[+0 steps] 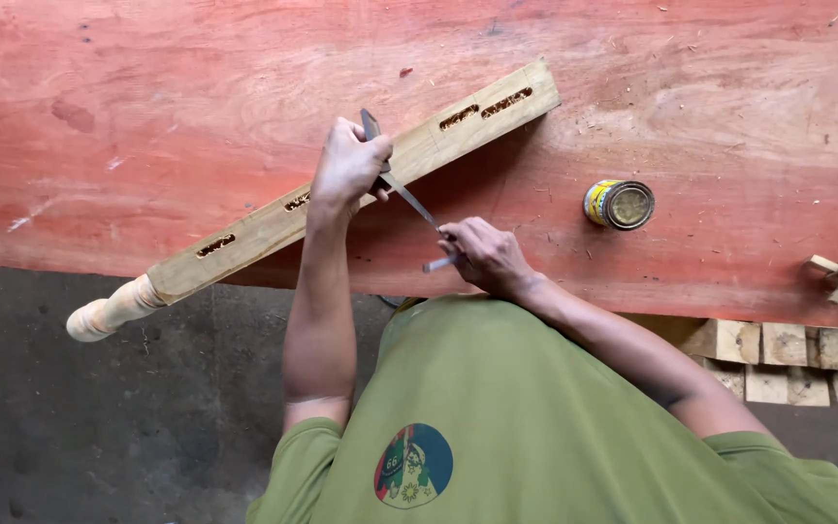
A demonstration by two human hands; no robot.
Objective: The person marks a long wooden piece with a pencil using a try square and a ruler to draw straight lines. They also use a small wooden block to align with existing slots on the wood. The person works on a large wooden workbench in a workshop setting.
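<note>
Gripping a thin metal tool [409, 199] at both ends: left hand [346, 167] fingers closed on its far end, pressed down onto the mortised wooden leg [341, 184]; right hand [485, 254] fingers curled round the near end w/ a small pin-like piece. Tool's long axis runs diagonally, crossing the leg, which lies slantwise on the red bench [147, 116], turned end overhanging the edge. Left hand is nearer the leg.

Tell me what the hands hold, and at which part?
Both hold one metal file: left hand at its far end over the wooden leg, right hand at its near end.
</note>
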